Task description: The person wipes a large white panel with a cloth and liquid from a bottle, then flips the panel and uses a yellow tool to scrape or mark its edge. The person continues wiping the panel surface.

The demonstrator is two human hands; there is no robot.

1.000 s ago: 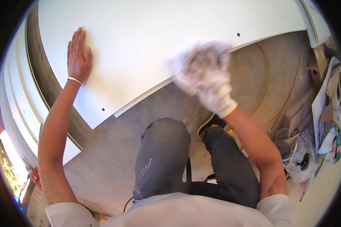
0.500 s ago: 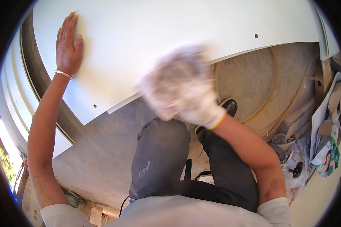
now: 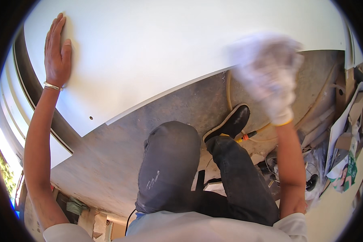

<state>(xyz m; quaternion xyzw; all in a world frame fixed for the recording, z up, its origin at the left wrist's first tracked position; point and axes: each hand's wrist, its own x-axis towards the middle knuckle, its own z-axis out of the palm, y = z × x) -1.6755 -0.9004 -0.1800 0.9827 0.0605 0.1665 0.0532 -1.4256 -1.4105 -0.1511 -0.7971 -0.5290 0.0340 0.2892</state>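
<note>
A large white panel (image 3: 149, 48) with a small dark hole near its near left corner spans the upper part of the view. Flat on its left side rests my left hand (image 3: 58, 56), bare, fingers stretched out, with a silver bangle at the wrist. My right hand (image 3: 279, 97) wears a white glove with a yellow cuff edge and is smeared by motion. It holds a crumpled grey-white rag (image 3: 272, 52), which overlaps the panel's near edge on the right. The fingers themselves are hidden by the blur and the cloth.
A yellow hose (image 3: 229, 90) with an orange coupling runs over the concrete floor (image 3: 109, 161) near my black shoe (image 3: 234, 121). Boards, clear plastic and scraps (image 3: 345, 141) are piled at the right. More white panels (image 3: 16, 105) stand at the left.
My right hand has swept the rag to the right along the panel's near edge. The left hand stays flat on the panel, appearing slightly farther left in the view.
</note>
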